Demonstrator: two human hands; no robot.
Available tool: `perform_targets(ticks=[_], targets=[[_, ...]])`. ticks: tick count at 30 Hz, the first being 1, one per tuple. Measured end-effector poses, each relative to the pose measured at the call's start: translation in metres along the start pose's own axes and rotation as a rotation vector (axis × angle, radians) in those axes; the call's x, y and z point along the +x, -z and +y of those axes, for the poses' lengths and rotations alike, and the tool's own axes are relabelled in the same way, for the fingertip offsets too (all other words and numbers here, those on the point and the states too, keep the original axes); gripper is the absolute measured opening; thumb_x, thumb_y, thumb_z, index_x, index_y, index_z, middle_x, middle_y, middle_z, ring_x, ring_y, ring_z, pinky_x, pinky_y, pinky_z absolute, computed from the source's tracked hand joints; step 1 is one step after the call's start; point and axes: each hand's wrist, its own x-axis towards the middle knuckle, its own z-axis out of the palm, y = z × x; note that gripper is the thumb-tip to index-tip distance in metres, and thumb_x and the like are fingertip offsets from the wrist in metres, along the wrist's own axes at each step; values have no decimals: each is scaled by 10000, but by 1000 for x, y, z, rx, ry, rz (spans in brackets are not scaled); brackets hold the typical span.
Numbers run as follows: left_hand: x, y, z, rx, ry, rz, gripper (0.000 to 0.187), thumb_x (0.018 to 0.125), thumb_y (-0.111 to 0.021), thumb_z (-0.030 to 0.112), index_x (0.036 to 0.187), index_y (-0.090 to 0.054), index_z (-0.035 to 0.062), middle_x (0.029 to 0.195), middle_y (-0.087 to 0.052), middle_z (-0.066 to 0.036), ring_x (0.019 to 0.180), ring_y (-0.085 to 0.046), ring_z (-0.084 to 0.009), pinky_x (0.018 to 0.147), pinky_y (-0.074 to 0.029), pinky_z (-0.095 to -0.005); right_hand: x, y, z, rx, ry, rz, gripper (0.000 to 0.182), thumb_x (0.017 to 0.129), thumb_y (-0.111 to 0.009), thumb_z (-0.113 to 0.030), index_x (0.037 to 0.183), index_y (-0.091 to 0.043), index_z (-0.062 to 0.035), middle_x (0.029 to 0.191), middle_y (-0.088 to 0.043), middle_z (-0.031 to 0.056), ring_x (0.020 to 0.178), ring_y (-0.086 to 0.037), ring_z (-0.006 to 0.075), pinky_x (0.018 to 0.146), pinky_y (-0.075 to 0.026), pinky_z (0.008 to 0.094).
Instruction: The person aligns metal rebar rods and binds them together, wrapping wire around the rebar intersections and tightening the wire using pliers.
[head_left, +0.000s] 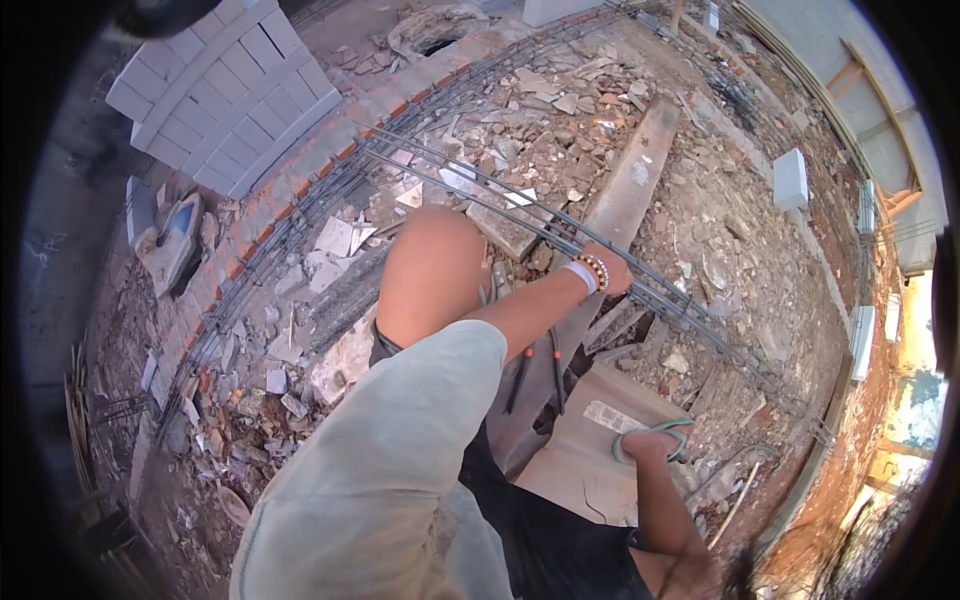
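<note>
My left hand (612,268), with a beaded bracelet and a white band at the wrist, reaches across from the lower left. Its fingers are closed round a bundle of thin steel rebar (560,235), which runs slantwise over the rubble. Below the wrist, a tool with two black handles and red marks (530,375) lies with its handles apart; its head is hard to make out. My right hand does not show. Under the bars stretches a long worn plank (635,170). My bent knee (432,270) is beside the forearm.
Broken bricks and rubble (560,100) cover the ground. A brick edging (265,225) with more rebar along it curves past on the left. White blocks (225,95) are stacked beyond it. My foot in a green flip-flop (655,440) rests beside a flat brown sheet (580,465).
</note>
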Motion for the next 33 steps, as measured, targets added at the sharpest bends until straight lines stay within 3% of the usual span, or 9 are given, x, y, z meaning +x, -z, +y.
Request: perform_targets(ticks=[3,7,16,21,24,25,28,30,33], targets=[[17,-17,-7,5,-26,75,553,932,-340,448,1078,-718,71,1140,-688,-159,1062,-649,-316,954,-438,-488,-1,-2,1,11,15,21,456,961,-366,-359,1266,-625,-140,1299,-604,107,1222,-539,285,977,-413,488],[-5,24,-8,17,9,-95,607,930,-352,503,1165,-681,49,1192,-656,-194,1123,-620,-351,972,-451,-485,1,-9,1,39,34,48,444,968,-371,-342,1270,-615,-126,1281,-608,107,1193,-539,273,963,-416,470],[4,37,-79,19,192,-73,616,868,-438,487,1202,-648,14,1264,-615,-204,1167,-593,-369,1008,-442,-466,-5,-15,1,103,81,122,418,983,-382,-305,1279,-592,-96,1240,-615,106,1129,-540,244,933,-424,430],[6,49,-85,17,198,-19,754,821,-557,664,1173,-663,6,1203,-642,-217,1137,-611,-360,959,-494,-442,-29,-21,11,208,117,245,405,992,-388,-284,1284,-579,-80,1217,-620,106,1093,-540,229,916,-428,407],[11,45,-93,73,154,12,789,803,-568,689,1194,-650,8,1211,-640,-214,1145,-607,-363,963,-492,-446,-66,-24,30,334,111,375,397,997,-391,-272,1287,-571,-70,1203,-622,106,1071,-540,219,905,-430,394],[2,44,-92,115,100,124,790,778,-590,709,1082,-696,-12,1087,-682,-220,1038,-654,-363,897,-520,-445,-82,-26,40,383,101,423,394,999,-393,-267,1288,-569,-66,1199,-623,105,1064,-540,216,902,-431,389],[-9,38,-98,56,11,61,720,783,-604,699,742,-721,-10,762,-685,-211,755,-676,-373,740,-530,-465,-141,-30,74,547,-3,573,386,1004,-396,-255,1291,-561,-56,1185,-626,105,1043,-540,207,892,-433,376],[-5,30,-111,38,-120,64,693,802,-599,680,640,-701,13,693,-669,-187,666,-650,-370,681,-518,-475,-178,-33,93,646,-98,695,381,1008,-399,-247,1293,-556,-49,1176,-628,105,1028,-541,200,885,-435,367],[-5,19,-122,61,-202,154,557,845,-623,557,777,-715,12,809,-678,-192,827,-652,-370,772,-508,-456,-233,-39,119,792,-252,916,374,1013,-402,-234,1297,-548,-39,1162,-630,105,1007,-541,191,875,-437,353]])
